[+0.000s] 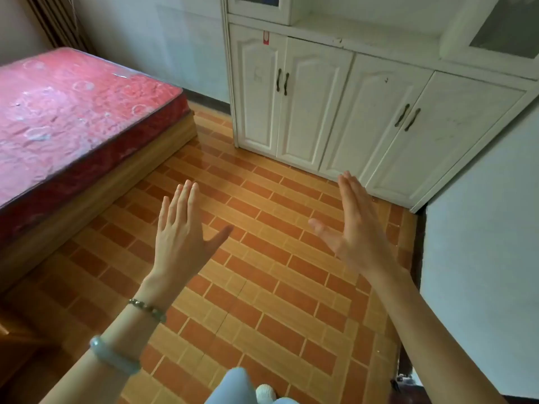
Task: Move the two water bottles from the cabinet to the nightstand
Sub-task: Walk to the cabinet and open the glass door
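Note:
A white cabinet stands against the far wall, its lower doors closed. No water bottle shows anywhere, and the open shelf above the doors looks bare where I can see it. My left hand is held out flat over the floor with fingers apart and holds nothing. My right hand is stretched forward edge-on, open and empty, about a step short of the cabinet doors. A wooden corner at the lower left may be the nightstand; I cannot tell.
A bed with a red mattress under plastic fills the left side. Orange brick-pattern tiles cover the floor between bed and cabinet. A pale wall juts in on the right. My knee and a white shoe show at the bottom.

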Action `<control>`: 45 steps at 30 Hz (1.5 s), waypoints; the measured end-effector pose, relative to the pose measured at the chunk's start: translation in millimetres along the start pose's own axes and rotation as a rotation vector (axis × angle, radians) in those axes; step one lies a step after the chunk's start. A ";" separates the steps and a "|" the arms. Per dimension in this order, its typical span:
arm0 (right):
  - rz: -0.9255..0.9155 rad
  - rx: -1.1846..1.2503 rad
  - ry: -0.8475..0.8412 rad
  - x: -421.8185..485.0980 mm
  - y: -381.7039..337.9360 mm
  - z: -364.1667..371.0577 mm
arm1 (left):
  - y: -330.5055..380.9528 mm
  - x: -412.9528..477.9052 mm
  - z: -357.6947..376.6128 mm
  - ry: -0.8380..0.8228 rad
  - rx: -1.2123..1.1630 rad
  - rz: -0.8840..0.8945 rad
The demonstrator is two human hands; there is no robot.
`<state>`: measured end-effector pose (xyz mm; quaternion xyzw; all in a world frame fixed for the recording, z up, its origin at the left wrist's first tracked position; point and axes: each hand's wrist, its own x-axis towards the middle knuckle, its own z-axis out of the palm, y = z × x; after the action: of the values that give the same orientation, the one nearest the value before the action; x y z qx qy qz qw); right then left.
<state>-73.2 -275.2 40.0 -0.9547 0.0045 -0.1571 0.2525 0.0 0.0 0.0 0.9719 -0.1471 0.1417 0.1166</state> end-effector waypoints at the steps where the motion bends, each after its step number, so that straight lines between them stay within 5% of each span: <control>1: -0.002 -0.009 0.008 4.8 2.0 0.5 | 2.1 5.0 1.0 0.002 -0.009 0.001; 32: 0.077 -0.064 0.077 391.2 69.9 82.0 | -57.3 420.5 105.5 0.006 -0.046 0.154; 45: 0.062 -0.040 0.110 579.2 158.9 107.6 | -40.8 606.7 174.5 0.033 -0.036 0.160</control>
<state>521.2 -413.0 47.1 -0.9489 0.0513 -0.2015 0.2374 611.1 -162.4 17.6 0.9524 -0.2247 0.1640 0.1246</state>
